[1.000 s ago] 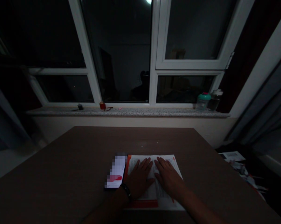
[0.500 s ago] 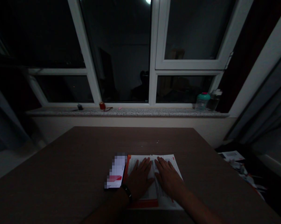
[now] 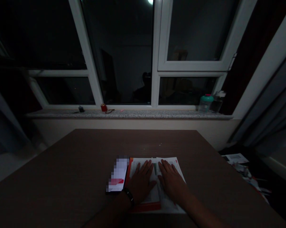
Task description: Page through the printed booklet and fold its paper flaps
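An open booklet (image 3: 154,205) with white printed pages and orange-red edging lies on the brown table. My left hand (image 3: 141,183), with a dark band on its wrist, rests flat on the left page, fingers stretched out. On the right page my right hand (image 3: 172,183) also lies flat, fingers pointing toward the window. Between the hands the middle fold shows; much of the print is hidden beneath them. Just left of the booklet is a phone (image 3: 119,174) with a lit screen, blurred into blocks.
The table (image 3: 69,171) reaches toward a speckled windowsill (image 3: 143,114). On the sill are a small red object (image 3: 103,107), a dark little bottle (image 3: 81,109), a teal-lidded container (image 3: 206,104) and a clear bottle (image 3: 217,101). Papers (image 3: 236,158) lie beyond the table's right edge.
My two hands have shifted very slightly apart at the fingertips, showing a bit more of the page near the fold. The booklet and phone stay in place.
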A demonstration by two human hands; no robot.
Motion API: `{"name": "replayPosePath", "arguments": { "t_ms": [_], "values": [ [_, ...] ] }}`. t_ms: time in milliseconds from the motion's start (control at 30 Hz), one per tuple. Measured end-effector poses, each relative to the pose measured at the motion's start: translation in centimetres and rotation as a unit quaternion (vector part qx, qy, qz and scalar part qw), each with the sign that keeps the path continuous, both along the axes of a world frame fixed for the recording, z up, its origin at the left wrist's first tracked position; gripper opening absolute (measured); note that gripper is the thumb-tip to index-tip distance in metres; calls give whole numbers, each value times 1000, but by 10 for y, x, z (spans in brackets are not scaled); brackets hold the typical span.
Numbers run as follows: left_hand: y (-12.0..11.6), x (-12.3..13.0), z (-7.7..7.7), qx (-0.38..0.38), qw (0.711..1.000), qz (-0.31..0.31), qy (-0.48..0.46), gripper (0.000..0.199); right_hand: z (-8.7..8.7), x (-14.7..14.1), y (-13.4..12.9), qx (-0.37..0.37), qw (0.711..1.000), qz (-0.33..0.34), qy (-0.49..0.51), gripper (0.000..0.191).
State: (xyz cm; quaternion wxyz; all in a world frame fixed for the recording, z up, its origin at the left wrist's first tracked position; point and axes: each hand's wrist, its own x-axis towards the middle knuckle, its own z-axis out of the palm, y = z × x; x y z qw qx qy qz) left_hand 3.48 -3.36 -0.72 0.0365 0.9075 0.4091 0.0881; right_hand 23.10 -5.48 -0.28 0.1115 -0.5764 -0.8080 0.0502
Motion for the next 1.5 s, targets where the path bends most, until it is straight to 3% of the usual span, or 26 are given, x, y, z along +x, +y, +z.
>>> {"name": "replayPosePath", "arguments": {
  "t_ms": [467,900,1100,1267,1500],
  "values": [
    [1,-4,-1,11,1000,5,-22,59,-14,6,5,23,1000,-9,14,53],
    [-1,1,14,3,1000,13,-24,47,-5,4,5,71,995,2,64,46],
    [1,-3,3,-12,999,-39,-20,60,-16,4,5,88,995,20,35,47],
    [1,-3,-4,2,999,-30,-26,60,-21,4,5,112,993,11,14,46],
    [-2,-2,2,3,1000,0,-11,61,-23,7,6,114,993,-9,14,46]
  ]
}}
